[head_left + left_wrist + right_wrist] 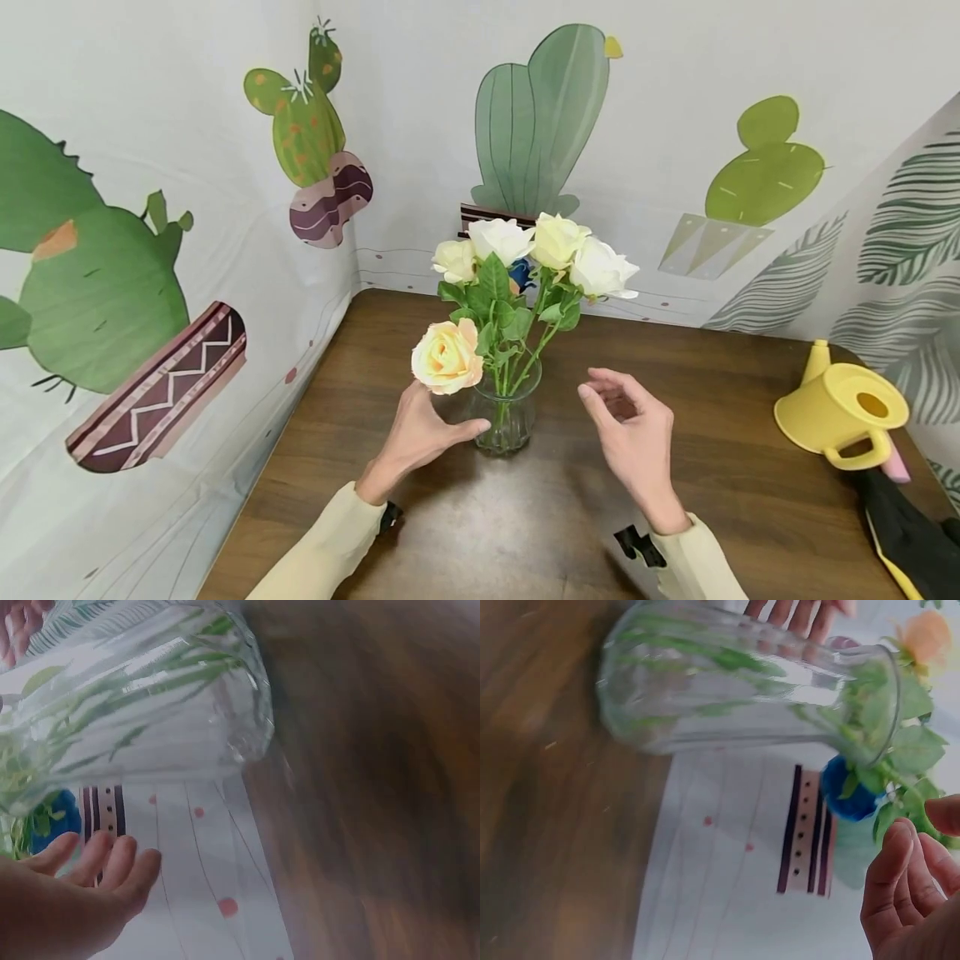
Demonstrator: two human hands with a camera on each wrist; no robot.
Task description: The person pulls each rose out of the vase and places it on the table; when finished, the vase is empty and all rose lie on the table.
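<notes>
A clear glass vase stands upright on the wooden table, stems inside it. White roses, cream ones and a peach rose rise from it above green leaves; a blue flower shows low among them. On the vase's left is my left hand, fingers spread loosely and thumb toward the glass; in the left wrist view its fingers look apart from the vase. My right hand hovers to the right of the vase, fingers loosely bent, holding nothing.
To the right on the table stands a yellow watering can. Beside it lie a pink object and a black item with yellow edging. A white cloth printed with cacti hangs behind and at the left.
</notes>
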